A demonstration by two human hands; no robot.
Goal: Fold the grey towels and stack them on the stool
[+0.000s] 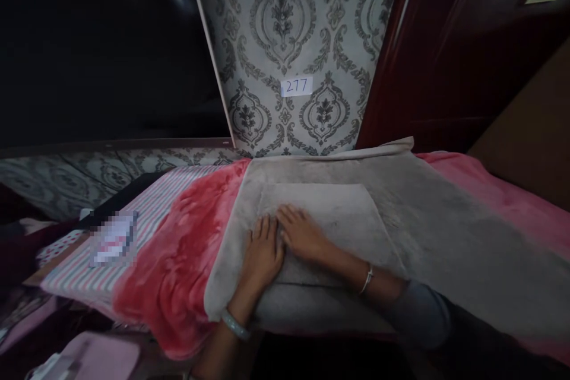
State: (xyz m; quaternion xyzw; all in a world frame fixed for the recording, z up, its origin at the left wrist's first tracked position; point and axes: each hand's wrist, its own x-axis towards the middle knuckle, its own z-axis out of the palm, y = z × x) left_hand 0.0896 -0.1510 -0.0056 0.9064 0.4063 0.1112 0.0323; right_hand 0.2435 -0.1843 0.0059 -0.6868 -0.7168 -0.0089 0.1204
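Both of my hands lie flat on a smaller grey, roughly square piece of plush cloth (338, 208). This piece rests on a larger grey blanket (436, 237) of similar fabric; I cannot tell whether the two are joined. My left hand (262, 249) has its fingers stretched away from me near the square's left edge, with a bangle on the wrist. Beside it, my right hand (300, 231) reaches across from the right, fingers extended and its thumb side close to the left hand. Neither hand holds anything.
A red plush blanket (178, 249) shows under the grey one, over a striped cloth (155, 202). A blurred-out item (113, 237) lies at the left. Behind stand a large dark screen (107, 53), a patterned wall (285, 18) marked 277, and a dark red door-like panel (445, 59).
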